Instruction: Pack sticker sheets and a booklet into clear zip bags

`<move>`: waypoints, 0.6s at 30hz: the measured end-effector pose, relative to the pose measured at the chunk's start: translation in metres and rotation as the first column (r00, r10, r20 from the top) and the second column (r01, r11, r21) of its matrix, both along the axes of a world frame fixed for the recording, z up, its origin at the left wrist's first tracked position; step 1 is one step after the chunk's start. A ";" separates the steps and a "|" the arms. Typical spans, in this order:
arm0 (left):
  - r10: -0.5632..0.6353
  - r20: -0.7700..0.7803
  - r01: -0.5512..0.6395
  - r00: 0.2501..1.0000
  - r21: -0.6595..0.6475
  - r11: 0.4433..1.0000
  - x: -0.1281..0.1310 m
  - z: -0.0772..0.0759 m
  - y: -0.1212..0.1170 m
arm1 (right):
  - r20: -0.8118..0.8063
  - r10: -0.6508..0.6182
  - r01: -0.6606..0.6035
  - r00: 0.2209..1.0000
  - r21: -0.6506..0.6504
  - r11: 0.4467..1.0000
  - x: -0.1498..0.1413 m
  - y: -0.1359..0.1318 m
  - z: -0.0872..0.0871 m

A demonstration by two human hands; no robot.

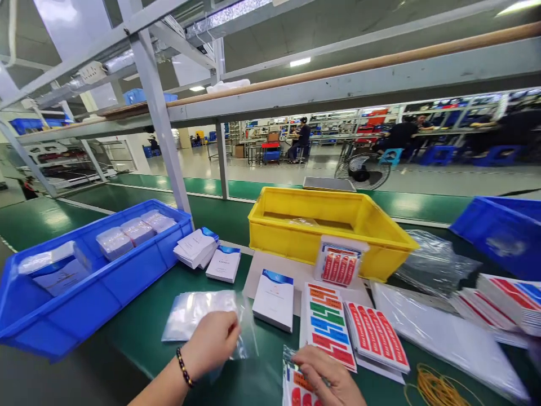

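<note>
My left hand [213,336], with a dark beaded bracelet on the wrist, is closed on the edge of a clear plastic bag [248,332], over a stack of clear bags [180,318]. My right hand [329,376] has its fingers bent over a clear-bagged pack of sticker sheets [293,379] near the front edge. Beyond it lie a multicoloured sticker sheet [325,324] and a pile of red-striped sticker sheets [376,338]. A stack of white and blue booklets [274,301] stands between and beyond my hands, with smaller booklet stacks [224,264] to its left.
A blue bin [127,282] with wrapped bundles stands left. A yellow bin [287,243] is behind the booklets, with a bagged sticker pack [340,262] leaning on it. Rubber bands [437,389] lie front right, and another blue bin [502,231] sits far right. A metal post [158,113] rises behind.
</note>
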State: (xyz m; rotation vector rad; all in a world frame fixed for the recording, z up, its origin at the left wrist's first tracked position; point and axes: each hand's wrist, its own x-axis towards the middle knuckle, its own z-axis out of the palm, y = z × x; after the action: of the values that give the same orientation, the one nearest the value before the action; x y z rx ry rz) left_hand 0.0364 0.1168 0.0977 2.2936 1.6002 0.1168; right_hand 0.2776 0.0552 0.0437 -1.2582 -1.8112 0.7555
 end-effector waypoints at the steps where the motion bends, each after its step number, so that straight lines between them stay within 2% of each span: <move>1: -0.061 0.024 0.061 0.998 -0.006 0.998 0.015 -0.003 -0.006 | -0.009 0.026 -0.027 1.000 -0.021 0.999 -0.003 -0.001 -0.002; 3: -0.184 0.086 0.186 0.979 -0.008 0.983 0.042 -0.009 -0.015 | 0.018 0.029 -0.028 0.999 -0.052 0.998 -0.008 -0.001 -0.010; 5: -0.225 0.212 0.238 0.951 -0.036 0.971 0.065 -0.015 -0.017 | 0.096 -0.023 0.024 0.995 -0.006 1.000 -0.007 0.000 -0.020; 7: -0.133 0.433 0.216 0.892 -0.149 0.965 0.082 -0.019 -0.012 | 0.183 -0.090 0.075 0.979 0.087 0.993 -0.004 0.001 -0.029; 9: 0.020 0.612 0.200 0.791 -0.290 0.936 0.095 -0.023 -0.004 | 0.242 -0.143 0.109 0.960 0.151 0.983 0.000 0.002 -0.035; 10: 0.084 0.658 0.199 0.748 -0.343 0.918 0.100 -0.026 0.000 | 0.261 -0.166 0.126 0.951 0.166 0.978 0.002 0.002 -0.036; 12: 0.159 0.687 0.189 0.709 -0.402 0.896 0.108 -0.033 0.006 | 0.269 -0.197 0.152 0.943 0.180 0.972 0.002 0.001 -0.032; 14: 0.199 0.693 0.180 0.693 -0.433 0.883 0.113 -0.040 0.008 | 0.246 -0.185 0.152 0.951 0.146 0.978 0.001 0.001 -0.024; 18: 0.208 0.720 0.193 0.662 -0.432 0.881 0.114 -0.049 0.006 | 0.195 -0.197 0.211 0.961 -0.052 0.976 0.000 0.005 -0.009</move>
State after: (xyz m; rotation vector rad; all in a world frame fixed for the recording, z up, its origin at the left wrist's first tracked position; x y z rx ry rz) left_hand 0.1509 0.1230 0.0484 1.5169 1.0247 0.5412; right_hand 0.2780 0.0606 0.0343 -1.5825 -1.7792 0.6075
